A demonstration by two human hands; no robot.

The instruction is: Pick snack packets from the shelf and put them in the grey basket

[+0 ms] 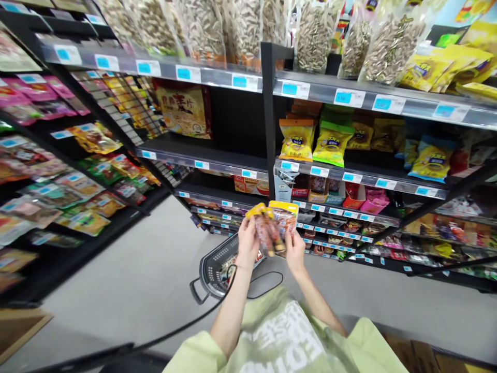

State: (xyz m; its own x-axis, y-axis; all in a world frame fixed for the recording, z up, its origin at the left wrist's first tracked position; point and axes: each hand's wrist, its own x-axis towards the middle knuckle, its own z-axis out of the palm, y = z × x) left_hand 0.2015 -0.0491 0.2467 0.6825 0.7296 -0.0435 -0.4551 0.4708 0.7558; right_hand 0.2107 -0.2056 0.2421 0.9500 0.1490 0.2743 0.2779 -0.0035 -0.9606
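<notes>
In front of my body I hold several small snack packets with yellow tops, fanned side by side. My left hand (247, 239) grips the left snack packets (264, 228), which look reddish-brown and slightly blurred. The right snack packet (284, 216) is pinched at its lower right edge by my right hand (295, 250). Below my left forearm, a dark grey shopping basket (209, 269) rests on the floor, partly hidden by the arm; some packaged goods lie inside it.
Ahead stands a black shelf unit (267, 103) with yellow snack bags (297, 140) and big bags of sunflower seeds (316, 36). Another rack of packets (73, 186) lines the left side. A black cable (186, 325) runs past my left arm. Grey floor (155, 259) lies between.
</notes>
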